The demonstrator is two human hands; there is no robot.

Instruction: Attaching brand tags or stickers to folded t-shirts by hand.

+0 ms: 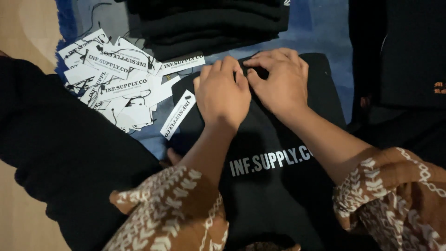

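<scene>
At the centre of the head view, a folded black garment point(274, 186) with white lettering across its front is being worked on by two bare hands. It is lying flat, running from the middle of the frame down to the bottom edge. The left hand point(223, 95) is being pressed onto the garment's upper edge, palm down, fingers curled forward; whether anything is being pinched beneath them cannot be told. The right hand point(281, 81) is being held just beside it, touching it at the fingertips, with the fingers bent down onto the same edge of fabric. Both forearms are being covered near the bottom of the frame by brown sleeves point(176, 209) patterned in white.

Toward the upper left, a loose heap of white paper tags point(109, 76) with black strings is lying on a blue surface point(316, 28). One single tag point(178, 114) is lying apart from the heap, just beside the left hand and overlapping the garment's left edge. Along the top centre, a stack of folded black clothes point(209, 23) is being shown, near the hands. Dark fabric point(60, 148) is filling the left side.
</scene>
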